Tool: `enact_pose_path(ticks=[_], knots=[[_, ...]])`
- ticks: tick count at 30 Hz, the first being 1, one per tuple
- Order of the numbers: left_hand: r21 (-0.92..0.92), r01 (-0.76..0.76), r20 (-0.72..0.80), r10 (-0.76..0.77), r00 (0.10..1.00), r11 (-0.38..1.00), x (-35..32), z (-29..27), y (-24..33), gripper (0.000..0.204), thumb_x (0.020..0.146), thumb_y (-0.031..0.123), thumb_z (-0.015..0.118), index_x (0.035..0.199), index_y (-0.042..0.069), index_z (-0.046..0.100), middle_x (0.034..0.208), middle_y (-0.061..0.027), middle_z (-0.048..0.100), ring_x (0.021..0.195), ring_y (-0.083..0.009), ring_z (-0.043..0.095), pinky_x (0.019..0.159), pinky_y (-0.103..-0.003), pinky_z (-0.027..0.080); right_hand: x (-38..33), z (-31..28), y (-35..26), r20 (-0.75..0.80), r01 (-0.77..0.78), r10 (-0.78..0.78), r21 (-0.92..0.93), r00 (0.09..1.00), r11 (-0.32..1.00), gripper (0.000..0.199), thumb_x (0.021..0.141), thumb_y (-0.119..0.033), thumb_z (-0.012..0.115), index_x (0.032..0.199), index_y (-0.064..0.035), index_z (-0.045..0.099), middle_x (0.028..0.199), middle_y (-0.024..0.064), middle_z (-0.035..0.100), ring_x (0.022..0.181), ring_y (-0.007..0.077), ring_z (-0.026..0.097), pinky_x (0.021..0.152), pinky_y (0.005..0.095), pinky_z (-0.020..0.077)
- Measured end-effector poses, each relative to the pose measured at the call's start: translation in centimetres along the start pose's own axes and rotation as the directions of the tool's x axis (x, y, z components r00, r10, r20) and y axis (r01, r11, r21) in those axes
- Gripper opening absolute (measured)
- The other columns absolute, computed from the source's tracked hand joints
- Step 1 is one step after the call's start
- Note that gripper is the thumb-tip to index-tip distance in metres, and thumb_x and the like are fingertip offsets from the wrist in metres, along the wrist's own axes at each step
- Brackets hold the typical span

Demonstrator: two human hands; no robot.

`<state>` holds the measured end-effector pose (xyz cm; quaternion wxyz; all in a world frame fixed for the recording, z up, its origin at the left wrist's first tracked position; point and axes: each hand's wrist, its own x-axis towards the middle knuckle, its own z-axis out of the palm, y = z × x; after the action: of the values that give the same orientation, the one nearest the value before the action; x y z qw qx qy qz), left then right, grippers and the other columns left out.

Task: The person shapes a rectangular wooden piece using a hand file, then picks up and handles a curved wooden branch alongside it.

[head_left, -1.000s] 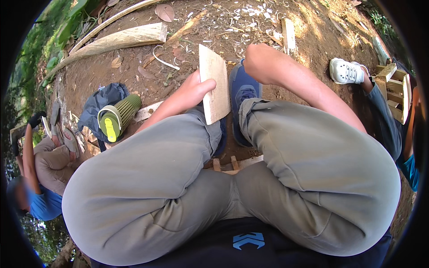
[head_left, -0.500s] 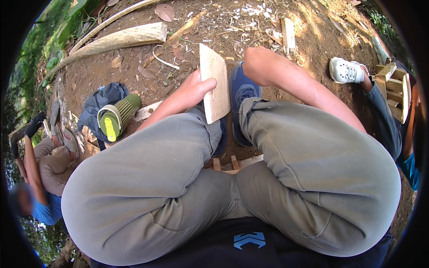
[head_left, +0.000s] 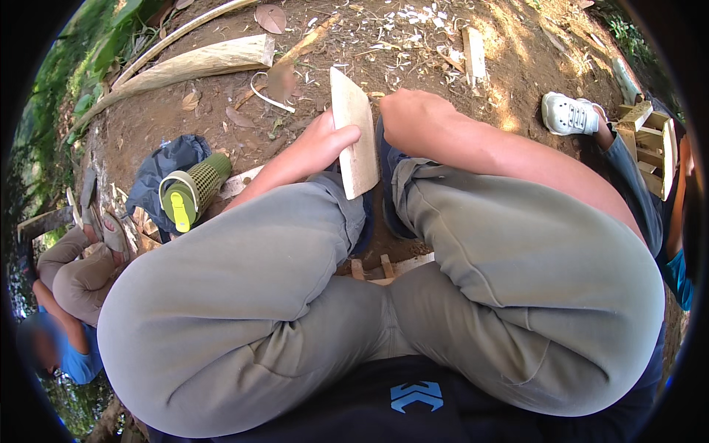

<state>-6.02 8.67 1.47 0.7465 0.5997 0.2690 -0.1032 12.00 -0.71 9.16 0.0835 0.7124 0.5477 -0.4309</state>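
A flat, pale wooden board point(head_left: 357, 151) stands on edge between my shins, its top end pointing away from me. My left hand point(head_left: 330, 140) grips it from the left side, thumb lying across the face. Close by on the right, my right hand point(head_left: 417, 122) is curled into a fist beside the board's far half. The back of that hand hides its fingers, so whatever it may hold is out of sight. Below the fist, a dark blue shoe point(head_left: 383, 151) is partly covered.
To the left are a green bottle point(head_left: 193, 190) and a dark bag point(head_left: 159, 171). A long split timber point(head_left: 214, 63), a wood strip point(head_left: 474, 55) and shavings lie on the soil. A person point(head_left: 74, 295) sits far left; another's white shoe point(head_left: 569, 114) is right, near a wooden frame point(head_left: 653, 148).
My right fist has moved left, closer to the board, with more forearm over my right leg. The left hand keeps its hold. The person at far left has lowered a raised arm.
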Motion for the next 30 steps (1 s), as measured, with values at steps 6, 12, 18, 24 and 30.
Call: enact_pose_path(ticks=[6, 12, 18, 24, 30], knots=[[-0.146, 0.017, -0.085, -0.029, 0.996, 0.989, -0.8, -0.3, -2.2, 0.055, 0.087, 0.014, 0.053, 0.138, -0.006, 0.05, 0.126, -0.0142, 0.064, 0.117, -0.0211, 0.06, 0.101, -0.038, 0.048, 1.1, -0.9, 0.0, -0.056, 0.004, -0.009, -0.097, 0.998, 0.995, 0.019, 0.08, -0.006, 0.061, 0.087, 0.0036, 0.075, 0.085, 0.0248, 0.074, 0.085, 0.0376, 0.076, 0.072, 0.0457, 0.0614], [-0.151, 0.134, -0.044, -0.142, 0.989, 0.979, -2.9, -0.3, -0.6, 0.063, 0.084, 0.009, 0.053, 0.145, -0.006, 0.044, 0.136, -0.0141, 0.06, 0.126, -0.0223, 0.058, 0.106, -0.037, 0.045, 0.8, -4.3, 3.2, -0.107, 0.062, -0.099, -0.304, 0.989, 0.951, 0.017, 0.078, -0.005, 0.062, 0.088, 0.0004, 0.075, 0.089, 0.0226, 0.075, 0.085, 0.0358, 0.075, 0.075, 0.0463, 0.0614], [-0.122, 0.143, -0.061, -0.151, 0.987, 0.982, -3.9, -0.5, -0.9, 0.065, 0.081, 0.008, 0.056, 0.142, -0.008, 0.044, 0.134, -0.0148, 0.06, 0.123, -0.0224, 0.058, 0.104, -0.036, 0.045, -0.7, -1.4, 5.5, -0.064, -0.121, 0.129, 0.111, 0.99, 0.986, 0.022, 0.087, -0.013, 0.059, 0.095, -0.0003, 0.076, 0.093, 0.0232, 0.075, 0.085, 0.0379, 0.073, 0.081, 0.0467, 0.0576], [-0.161, 0.148, -0.158, -0.174, 0.972, 0.976, -5.4, -0.6, -1.5, 0.061, 0.077, 0.006, 0.058, 0.136, -0.009, 0.05, 0.126, -0.0138, 0.063, 0.116, -0.0212, 0.06, 0.1, -0.034, 0.046, -2.9, -1.4, 10.8, -0.114, -0.099, 0.149, 0.359, 0.982, 0.928, 0.04, 0.1, -0.032, 0.06, 0.116, 0.002, 0.074, 0.091, 0.0237, 0.074, 0.085, 0.0319, 0.072, 0.081, 0.0425, 0.0539], [-0.272, 0.121, -0.163, -0.17, 0.972, 0.955, -6.3, -1.8, -2.0, 0.067, 0.073, 0.003, 0.06, 0.138, -0.008, 0.048, 0.127, -0.0152, 0.065, 0.114, -0.0233, 0.062, 0.1, -0.036, 0.047, -4.2, -2.6, 12.3, -0.23, -0.109, 0.201, 0.36, 0.952, 0.927, 0.045, 0.103, -0.04, 0.057, 0.114, 0.0014, 0.071, 0.091, 0.0215, 0.072, 0.087, 0.0337, 0.07, 0.08, 0.0469, 0.0515]])
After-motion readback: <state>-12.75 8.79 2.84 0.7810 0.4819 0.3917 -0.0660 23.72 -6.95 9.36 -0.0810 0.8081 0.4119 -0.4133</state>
